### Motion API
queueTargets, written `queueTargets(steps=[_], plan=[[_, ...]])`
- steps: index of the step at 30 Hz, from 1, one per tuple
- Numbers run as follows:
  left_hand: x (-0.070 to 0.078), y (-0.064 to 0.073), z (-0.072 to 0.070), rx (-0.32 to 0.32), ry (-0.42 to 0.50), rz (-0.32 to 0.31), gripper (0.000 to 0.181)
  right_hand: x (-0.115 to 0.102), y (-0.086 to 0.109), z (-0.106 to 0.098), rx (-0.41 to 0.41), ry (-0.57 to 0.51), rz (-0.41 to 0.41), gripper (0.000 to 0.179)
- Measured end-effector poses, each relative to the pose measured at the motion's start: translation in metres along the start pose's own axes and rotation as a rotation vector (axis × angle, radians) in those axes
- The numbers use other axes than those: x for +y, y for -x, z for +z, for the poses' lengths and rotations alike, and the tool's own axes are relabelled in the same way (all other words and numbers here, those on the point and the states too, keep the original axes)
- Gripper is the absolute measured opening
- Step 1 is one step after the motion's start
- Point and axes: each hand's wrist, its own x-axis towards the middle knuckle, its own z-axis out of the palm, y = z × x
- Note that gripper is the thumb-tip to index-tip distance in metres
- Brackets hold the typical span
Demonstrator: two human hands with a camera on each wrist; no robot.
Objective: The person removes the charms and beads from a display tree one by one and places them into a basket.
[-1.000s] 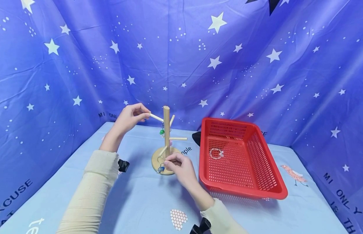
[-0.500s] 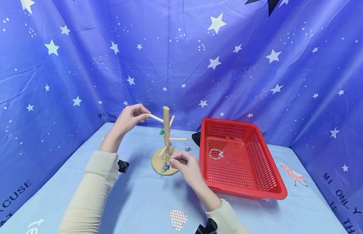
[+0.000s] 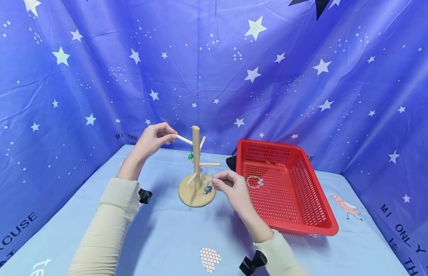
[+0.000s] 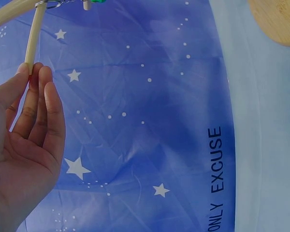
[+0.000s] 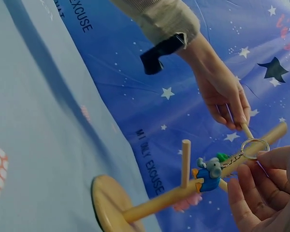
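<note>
A wooden peg stand (image 3: 196, 161) rises from a round base in the head view. My left hand (image 3: 155, 140) pinches the tip of its upper left peg (image 4: 35, 38) between thumb and fingers. To the right of the post, my right hand (image 3: 236, 191) holds an elephant keychain (image 5: 210, 176) by its metal ring (image 5: 255, 149). The small grey elephant in blue hangs over the base, below the right peg (image 3: 210, 164). A green charm (image 3: 191, 156) dangles from the peg in my left hand. Partly behind the post shows something pink (image 5: 187, 202).
A red perforated basket (image 3: 238, 207) stands to the right of the stand, with a clear beaded bracelet (image 3: 255, 182) inside. Something black (image 3: 231, 163) sits by its left side. Starred blue cloth (image 3: 214, 69) hangs behind the light blue tablecloth (image 3: 172, 245).
My right hand has carried the elephant keychain rightward and slightly away from me, from the lower front peg to the right side of the post. My left hand stays on its peg.
</note>
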Motion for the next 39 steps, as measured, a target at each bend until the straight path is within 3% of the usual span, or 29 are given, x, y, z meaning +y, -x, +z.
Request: queueTargets(steps=[14, 39], plan=[[-0.001, -0.001, 0.0, -0.006, 0.015, 0.01, 0.019, -0.009, -0.015, -0.031, 0.059, -0.007, -0.007, 0.016], [-0.002, -0.001, -0.001, -0.007, 0.014, -0.002, 0.02, -0.013, -0.056, -0.089, 0.201, 0.111, -0.049, 0.023]])
